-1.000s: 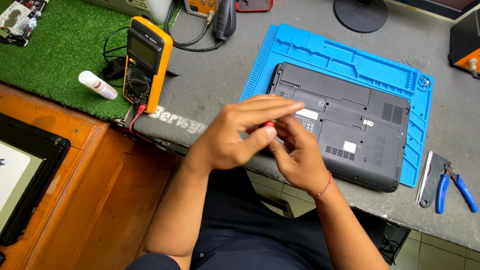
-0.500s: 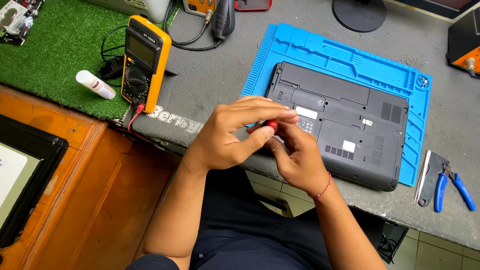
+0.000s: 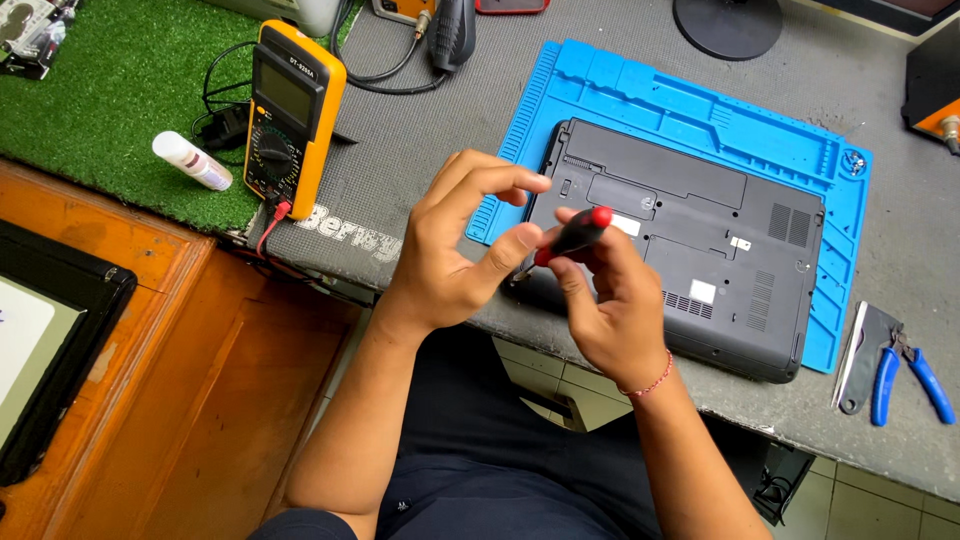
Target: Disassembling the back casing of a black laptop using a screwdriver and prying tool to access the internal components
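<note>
Holding a small red-capped screwdriver [image 3: 570, 237] between both hands, the right hand [image 3: 610, 300] grips its handle while the left hand [image 3: 455, 250] pinches near the tip, above the front edge of the upturned black laptop [image 3: 690, 240]. Steadying the tip before lowering looks wise.

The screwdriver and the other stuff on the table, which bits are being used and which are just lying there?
In use: screwdriver held by right hand and left hand; black laptop, bottom up, on blue mat.

Lying about: yellow multimeter, white tube, blue-handled pliers, green turf mat.
</note>
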